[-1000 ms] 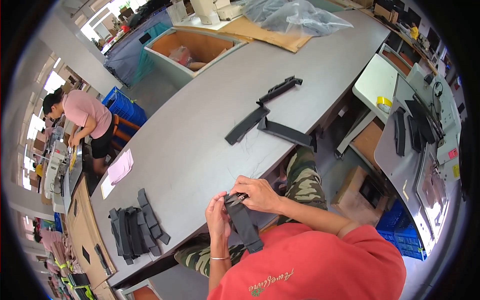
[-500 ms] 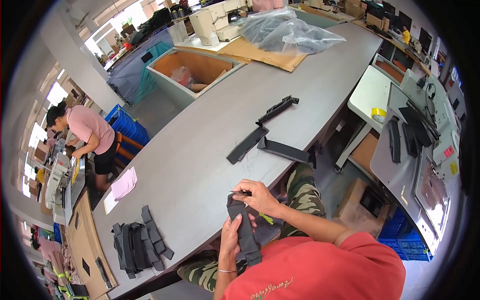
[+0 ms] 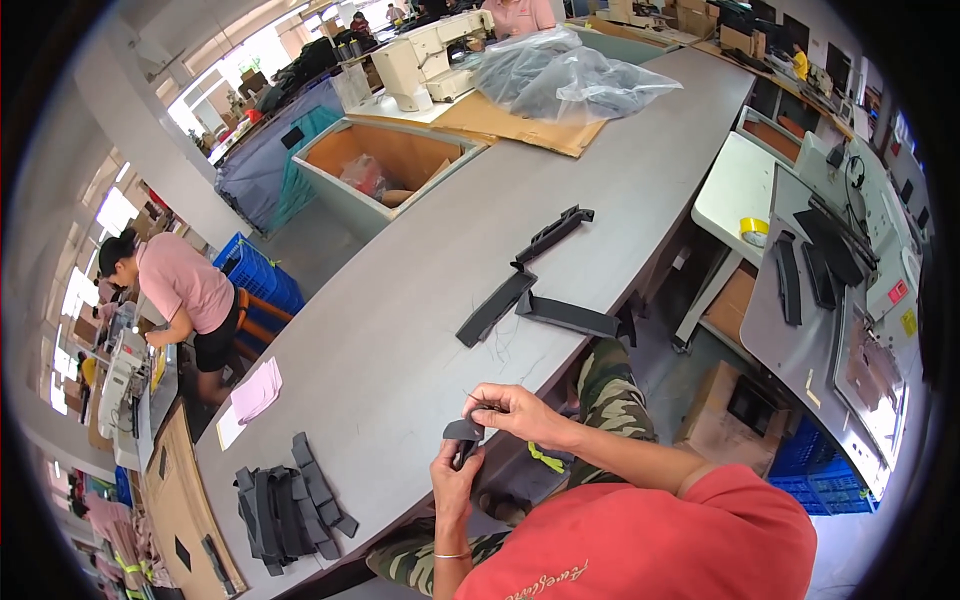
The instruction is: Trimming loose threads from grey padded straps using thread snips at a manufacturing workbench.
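The left hand (image 3: 452,480) has its fingers pinching a dark strip (image 3: 462,431), which curves over at its upper end. Just beside it, toward 1 o'clock, the right hand (image 3: 515,412) has its fingers pressed together on a small dark object (image 3: 487,407), mostly hidden; whether they also touch the strip, I cannot tell. Both are near the lower edge of the grey worktop (image 3: 380,340). Reckoned from the hands, 3 loose strips (image 3: 497,308) lie on it at 1 o'clock, with stray threads near them. At 8 o'clock is a heap of dark strips (image 3: 275,515); at 9 o'clock, pink sheets (image 3: 257,390). Farther out, a clear plastic bag (image 3: 570,80) lies at 12 o'clock, a yellow tape roll (image 3: 753,231) at 2, and a co-worker in pink (image 3: 185,285) bends forward at 10.
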Tool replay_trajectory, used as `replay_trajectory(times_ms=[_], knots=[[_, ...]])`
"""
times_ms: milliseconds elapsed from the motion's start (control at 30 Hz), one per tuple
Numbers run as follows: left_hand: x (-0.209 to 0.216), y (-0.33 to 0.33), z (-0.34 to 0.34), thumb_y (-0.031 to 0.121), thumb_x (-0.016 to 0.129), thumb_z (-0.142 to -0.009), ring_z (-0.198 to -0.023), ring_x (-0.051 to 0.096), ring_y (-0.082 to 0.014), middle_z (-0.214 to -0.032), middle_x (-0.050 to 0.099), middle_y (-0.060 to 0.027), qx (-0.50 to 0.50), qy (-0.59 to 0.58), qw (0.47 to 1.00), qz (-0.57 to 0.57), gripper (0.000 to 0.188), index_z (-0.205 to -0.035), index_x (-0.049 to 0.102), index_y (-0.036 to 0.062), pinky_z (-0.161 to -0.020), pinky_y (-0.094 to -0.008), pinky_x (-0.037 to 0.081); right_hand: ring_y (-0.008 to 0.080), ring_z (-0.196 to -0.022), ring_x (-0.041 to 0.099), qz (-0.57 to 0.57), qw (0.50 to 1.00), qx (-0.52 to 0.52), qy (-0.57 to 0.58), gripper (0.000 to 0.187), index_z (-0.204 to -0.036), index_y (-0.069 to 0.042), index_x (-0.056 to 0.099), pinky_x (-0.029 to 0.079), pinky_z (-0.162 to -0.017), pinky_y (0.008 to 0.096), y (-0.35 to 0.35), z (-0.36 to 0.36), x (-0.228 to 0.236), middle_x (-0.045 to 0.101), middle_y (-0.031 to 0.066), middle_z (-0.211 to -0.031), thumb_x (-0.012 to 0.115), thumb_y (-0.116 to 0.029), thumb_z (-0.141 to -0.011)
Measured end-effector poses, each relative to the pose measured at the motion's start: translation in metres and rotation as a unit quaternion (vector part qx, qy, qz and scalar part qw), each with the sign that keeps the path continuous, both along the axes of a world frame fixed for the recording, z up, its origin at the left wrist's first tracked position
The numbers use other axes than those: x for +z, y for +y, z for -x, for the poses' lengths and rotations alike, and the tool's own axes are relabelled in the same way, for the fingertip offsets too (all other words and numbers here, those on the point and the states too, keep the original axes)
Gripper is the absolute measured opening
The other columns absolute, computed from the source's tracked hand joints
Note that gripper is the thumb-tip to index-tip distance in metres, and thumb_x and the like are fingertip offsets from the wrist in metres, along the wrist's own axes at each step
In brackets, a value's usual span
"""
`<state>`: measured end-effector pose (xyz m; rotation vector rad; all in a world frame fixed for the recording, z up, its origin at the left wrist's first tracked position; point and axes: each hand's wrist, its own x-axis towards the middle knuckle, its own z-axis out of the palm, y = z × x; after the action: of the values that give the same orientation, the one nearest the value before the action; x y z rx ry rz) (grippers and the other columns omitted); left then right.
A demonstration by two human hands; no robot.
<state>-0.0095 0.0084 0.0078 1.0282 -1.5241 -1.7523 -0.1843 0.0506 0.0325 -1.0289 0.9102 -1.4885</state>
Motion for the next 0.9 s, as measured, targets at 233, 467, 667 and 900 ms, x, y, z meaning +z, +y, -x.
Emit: replay_trajectory(times_ms=[233, 467, 667, 900], knots=[[0.015, -0.016, 0.003, 0.004, 0.077, -0.061, -0.093, 0.051, -0.0281, -0.096, 0.05, -0.0096, 0.037, -0.127, 0.914, 0.383, 0.044, -0.102, 0.062, 0.0085, -0.081, -0.0381, 0.044, 0.011, -0.099, 0.051, -0.027, 0.994, 0.037, 0.102, 0.039, -0.116, -0.006, 0.057, 0.042, -0.087, 0.0279, 0.005, 0.001, -0.004, 0.055, 0.0017, -0.107, 0.069, -0.025, -0.085], [0.036, -0.018, 0.007, 0.0, 0.075, -0.056, -0.093, 0.047, -0.0317, -0.094, 0.048, -0.0117, 0.013, -0.17, 0.85, 0.499, 0.043, -0.095, 0.057, 0.0077, -0.083, -0.041, 0.04, 0.0083, -0.093, 0.048, -0.067, 0.992, 0.06, 0.084, 0.042, -0.119, -0.008, 0.06, 0.039, -0.08, 0.025, 0.014, 0.006, -0.014, 0.053, -0.0008, -0.101, 0.074, -0.021, -0.081], [0.03, -0.018, 0.013, -0.002, 0.07, -0.057, -0.095, 0.047, -0.0346, -0.096, 0.047, -0.0155, -0.01, -0.159, 0.837, 0.524, 0.04, -0.092, 0.053, 0.006, -0.085, -0.0443, 0.038, 0.009, -0.087, 0.051, -0.047, 0.988, -0.006, 0.144, 0.023, -0.095, -0.005, 0.061, 0.04, -0.079, 0.0249, 0.014, 0.008, -0.031, 0.058, -0.0005, -0.09, 0.071, -0.022, -0.082], [0.028, -0.02, 0.025, -0.008, 0.066, -0.059, -0.113, 0.042, -0.0402, -0.119, 0.044, -0.0197, 0.0, -0.201, 0.849, 0.489, 0.067, -0.122, 0.049, 0.0055, -0.097, -0.0489, 0.035, 0.0028, -0.059, 0.046, -0.123, 0.988, -0.087, 0.027, 0.015, -0.081, -0.012, 0.054, 0.035, -0.051, 0.0207, 0.02, 0.01, -0.008, 0.052, -0.0055, -0.069, 0.068, -0.009, -0.079]])
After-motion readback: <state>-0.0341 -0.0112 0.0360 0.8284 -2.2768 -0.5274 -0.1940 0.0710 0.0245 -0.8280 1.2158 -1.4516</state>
